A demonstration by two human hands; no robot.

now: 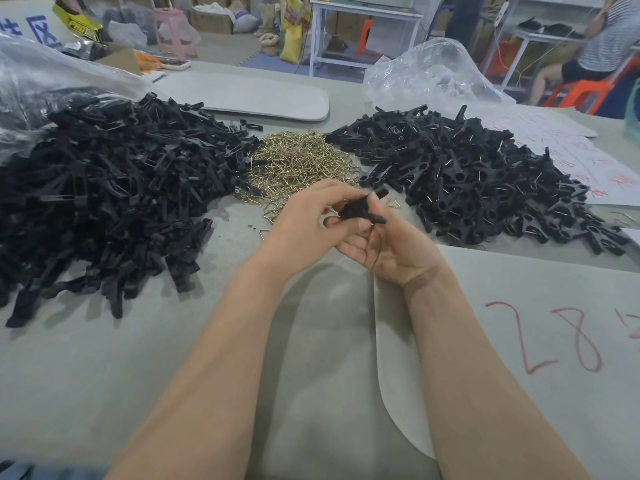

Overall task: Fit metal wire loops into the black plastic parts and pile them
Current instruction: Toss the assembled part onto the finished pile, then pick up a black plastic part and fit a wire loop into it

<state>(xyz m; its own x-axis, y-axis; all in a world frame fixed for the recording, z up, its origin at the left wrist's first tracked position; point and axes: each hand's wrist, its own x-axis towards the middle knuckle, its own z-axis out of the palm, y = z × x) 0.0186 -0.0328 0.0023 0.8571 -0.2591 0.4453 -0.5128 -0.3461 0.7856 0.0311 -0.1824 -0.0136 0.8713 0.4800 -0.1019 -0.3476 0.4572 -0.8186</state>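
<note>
Both my hands meet over the middle of the table around one black plastic part (360,207). My left hand (311,220) pinches the part from the left with curled fingers. My right hand (388,244) lies palm up under it, thumb and fingers curled onto it. A big heap of bare black parts (114,188) lies to the left. A heap of brass wire loops (301,161) sits just beyond my hands. To the right is a pile of black parts with wire loops fitted (485,178). Whether the held part carries a loop is hidden.
Clear plastic bags lie at the far left (52,74) and far right (433,71). A grey board (249,95) lies behind the loops, another with a red "28" (554,337) at the near right. A seated person (595,46) is at the back right.
</note>
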